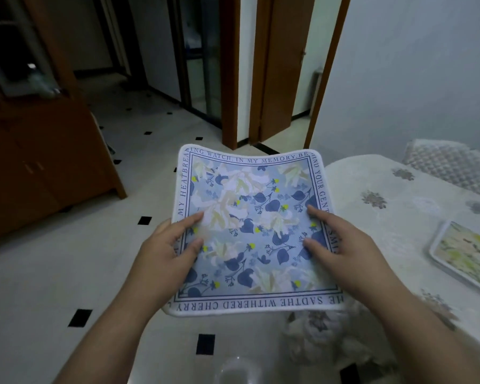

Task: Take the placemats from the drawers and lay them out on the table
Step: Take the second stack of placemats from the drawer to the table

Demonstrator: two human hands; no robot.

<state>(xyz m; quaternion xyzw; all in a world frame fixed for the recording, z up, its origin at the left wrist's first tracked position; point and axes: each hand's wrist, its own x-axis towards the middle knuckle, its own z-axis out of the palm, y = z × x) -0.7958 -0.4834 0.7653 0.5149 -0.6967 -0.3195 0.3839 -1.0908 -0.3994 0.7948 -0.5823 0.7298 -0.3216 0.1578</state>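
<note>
The blue placemat (250, 231) is a soft, square cloth with rounded corners, a white border, printed lettering round the edge and a pattern of navy leaves, pale flowers and small yellow dots. It sags a little and is held in the air above the tiled floor (67, 273), just off the nine o'clock edge of the table (372, 176). The left hand (164, 253) pinches its nine o'clock edge, thumb and a finger lying on top. The right hand (341, 245) grips the three o'clock edge the same way. The table wears a pale, lacy cloth with grey flower motifs. At three o'clock on it lies a second placemat (468, 253), green and yellow, flat, white-rimmed.
</note>
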